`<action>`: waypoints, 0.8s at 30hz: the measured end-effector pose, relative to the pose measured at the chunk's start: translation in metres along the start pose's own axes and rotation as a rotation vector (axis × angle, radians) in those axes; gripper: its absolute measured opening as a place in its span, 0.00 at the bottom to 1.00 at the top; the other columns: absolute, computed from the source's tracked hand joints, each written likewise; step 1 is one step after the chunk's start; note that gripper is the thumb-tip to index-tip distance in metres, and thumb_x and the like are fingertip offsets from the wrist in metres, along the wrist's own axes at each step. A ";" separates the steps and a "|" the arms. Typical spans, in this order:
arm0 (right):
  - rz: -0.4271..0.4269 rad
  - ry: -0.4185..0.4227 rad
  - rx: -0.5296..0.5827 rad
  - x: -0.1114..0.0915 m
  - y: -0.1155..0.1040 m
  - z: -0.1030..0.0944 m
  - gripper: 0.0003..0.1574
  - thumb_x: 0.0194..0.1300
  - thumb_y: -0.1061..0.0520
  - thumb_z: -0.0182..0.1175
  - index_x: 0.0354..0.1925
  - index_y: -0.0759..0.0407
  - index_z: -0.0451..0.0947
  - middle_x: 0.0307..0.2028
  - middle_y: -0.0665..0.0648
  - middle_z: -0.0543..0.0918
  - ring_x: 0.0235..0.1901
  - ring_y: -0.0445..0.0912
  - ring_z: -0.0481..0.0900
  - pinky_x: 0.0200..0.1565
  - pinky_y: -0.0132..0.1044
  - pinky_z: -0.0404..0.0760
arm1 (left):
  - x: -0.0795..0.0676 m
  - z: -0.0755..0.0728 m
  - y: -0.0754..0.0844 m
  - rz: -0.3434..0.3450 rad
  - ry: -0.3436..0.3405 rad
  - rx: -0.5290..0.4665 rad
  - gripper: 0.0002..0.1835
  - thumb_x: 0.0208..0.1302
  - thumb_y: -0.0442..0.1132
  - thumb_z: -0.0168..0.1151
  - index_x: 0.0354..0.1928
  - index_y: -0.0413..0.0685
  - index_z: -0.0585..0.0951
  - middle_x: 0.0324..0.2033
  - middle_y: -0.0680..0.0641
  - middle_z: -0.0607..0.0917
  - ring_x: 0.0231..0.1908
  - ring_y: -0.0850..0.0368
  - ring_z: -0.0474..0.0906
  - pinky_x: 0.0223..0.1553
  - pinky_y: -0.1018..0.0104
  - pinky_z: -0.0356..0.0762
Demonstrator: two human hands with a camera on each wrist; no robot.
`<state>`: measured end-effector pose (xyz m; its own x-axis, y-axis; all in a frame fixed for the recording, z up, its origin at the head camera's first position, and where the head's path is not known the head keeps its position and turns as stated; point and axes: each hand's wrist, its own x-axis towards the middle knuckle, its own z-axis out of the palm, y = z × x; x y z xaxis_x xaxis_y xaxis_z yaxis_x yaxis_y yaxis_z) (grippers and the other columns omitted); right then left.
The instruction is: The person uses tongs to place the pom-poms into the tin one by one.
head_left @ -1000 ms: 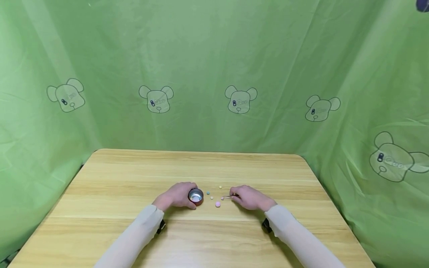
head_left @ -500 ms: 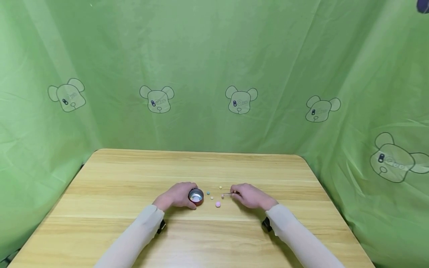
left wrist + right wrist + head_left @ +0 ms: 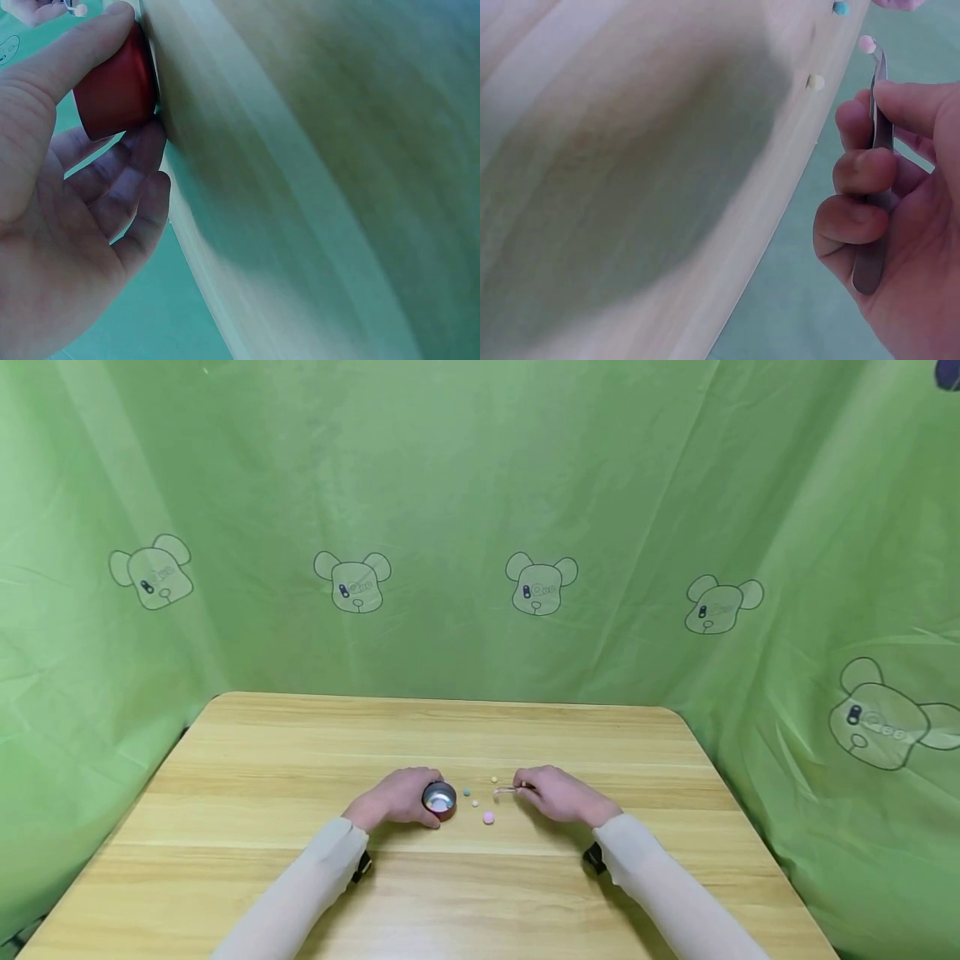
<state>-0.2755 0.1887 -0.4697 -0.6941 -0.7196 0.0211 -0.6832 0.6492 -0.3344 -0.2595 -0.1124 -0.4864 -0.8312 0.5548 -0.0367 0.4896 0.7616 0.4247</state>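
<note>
My left hand [image 3: 405, 795] grips a small round red tin [image 3: 118, 94] by its sides, thumb on one side and fingers on the other. The tin is silvery inside, with a few small pale and coloured bits at the bottom. Bent-tip tweezers [image 3: 869, 271] are held in my right hand [image 3: 558, 795], its fingers curled round them. A small pale pink bead [image 3: 867, 44] sits at the tweezers' tips, off the table. Between the hands lie a blue bead [image 3: 467, 792], a whitish bead [image 3: 475, 804], a larger pink bead [image 3: 489, 818] and a yellowish bead [image 3: 494, 779].
The wooden table [image 3: 300, 735] has its far edge well beyond the hands. A green curtain [image 3: 450, 652] printed with bear heads hangs behind it and at both sides. Dark wrist cameras sit beneath both sleeves.
The tweezers have lifted the small pink bead from the table and moved slightly away from me, then a little left. My left hand and the tin have stayed in place.
</note>
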 end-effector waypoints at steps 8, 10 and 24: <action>0.002 0.005 -0.003 0.004 -0.005 -0.004 0.07 0.70 0.58 0.52 0.41 0.56 0.77 0.30 0.47 0.77 0.27 0.39 0.69 0.32 0.35 0.72 | -0.001 -0.001 0.002 0.002 -0.002 0.010 0.27 0.43 0.51 0.76 0.45 0.52 0.76 0.37 0.56 0.80 0.40 0.59 0.76 0.45 0.61 0.73; 0.003 0.008 -0.002 0.006 -0.006 -0.005 0.07 0.70 0.58 0.52 0.41 0.56 0.77 0.32 0.49 0.79 0.28 0.39 0.70 0.33 0.36 0.73 | -0.001 -0.002 0.002 0.003 0.000 0.011 0.27 0.43 0.51 0.76 0.45 0.52 0.76 0.37 0.56 0.80 0.40 0.58 0.76 0.45 0.60 0.72; -0.018 0.016 -0.008 0.017 -0.016 -0.010 0.08 0.71 0.57 0.51 0.41 0.56 0.77 0.32 0.48 0.79 0.29 0.39 0.72 0.35 0.36 0.74 | 0.000 0.000 0.000 0.006 0.000 0.020 0.27 0.44 0.52 0.76 0.45 0.52 0.76 0.37 0.56 0.79 0.39 0.59 0.75 0.45 0.61 0.72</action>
<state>-0.2783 0.1687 -0.4545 -0.6854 -0.7270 0.0416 -0.6970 0.6384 -0.3267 -0.2595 -0.1129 -0.4863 -0.8282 0.5594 -0.0339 0.4998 0.7646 0.4068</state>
